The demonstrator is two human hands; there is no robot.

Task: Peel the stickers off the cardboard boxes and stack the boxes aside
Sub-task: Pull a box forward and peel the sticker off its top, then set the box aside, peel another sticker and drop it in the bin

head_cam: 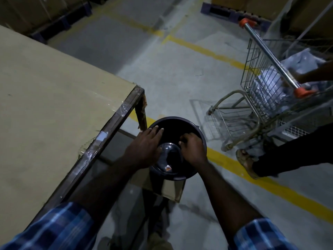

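From the head view, a flattened brown cardboard box point(163, 189) lies below the hands, beside the desk point(54, 98), mostly hidden under a round black bin point(177, 147) with a glossy domed lid. A small orange sticker point(168, 168) shows on the lid's near edge. The left hand point(144, 147) rests on the bin's rim, its grip spread with straight fingers. The right hand point(191, 148) is curled, its grip pinching something small at the rim; what it is cannot be told. The desk has a matte tan cardboard top taped to a dark metal frame. To the right stands a wire shopping cart point(264, 91) with orange handle caps, on grey concrete floor point(180, 74) with yellow lines.
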